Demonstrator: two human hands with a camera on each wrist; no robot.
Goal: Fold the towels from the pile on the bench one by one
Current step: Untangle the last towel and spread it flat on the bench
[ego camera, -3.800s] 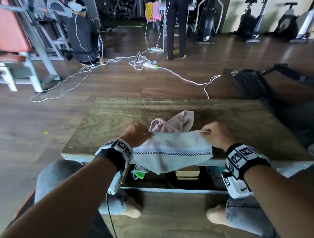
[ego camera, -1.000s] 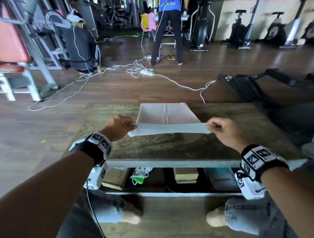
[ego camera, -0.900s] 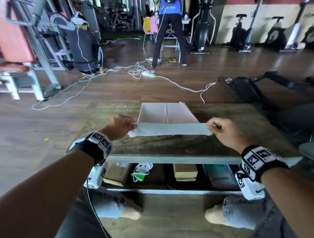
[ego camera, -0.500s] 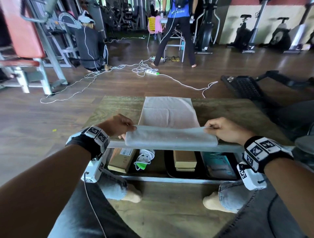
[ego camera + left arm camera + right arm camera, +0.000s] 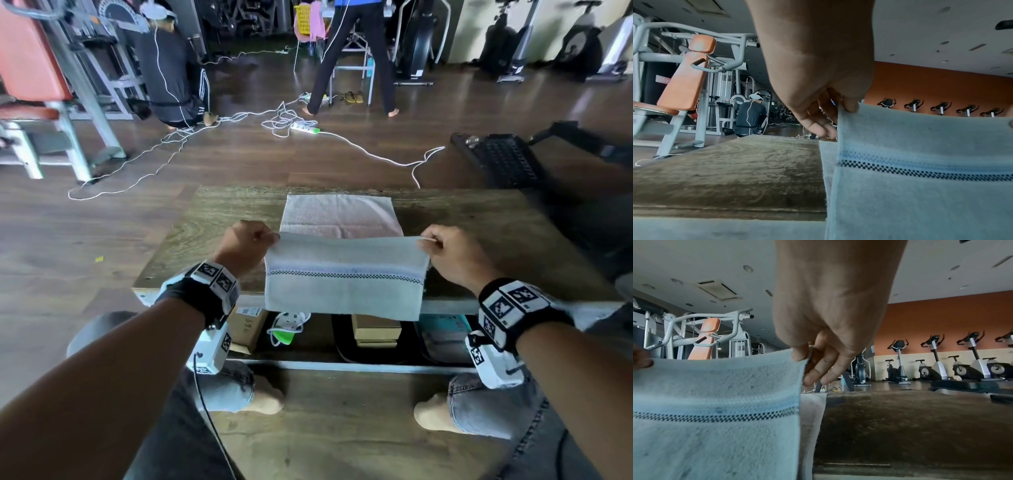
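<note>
Towel (image 5: 344, 274) corners pinched by left hand (image 5: 244, 247), right hand (image 5: 454, 257), above bench (image 5: 191, 240).

The bench top (image 5: 212, 233) lies bare at left and right of the frame, so my hands could pass there. In the centre, the towel (image 5: 342, 284) I hold up and the pink towel (image 5: 339, 216) flat behind it block the way.

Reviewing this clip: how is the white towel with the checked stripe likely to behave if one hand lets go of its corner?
The towel looks floppy: held only at two corners, it drapes over the bench edge. If the left hand or right hand lets go, that side would probably sag or slide off. It seems light, since fingertip pinches carry it.
</note>
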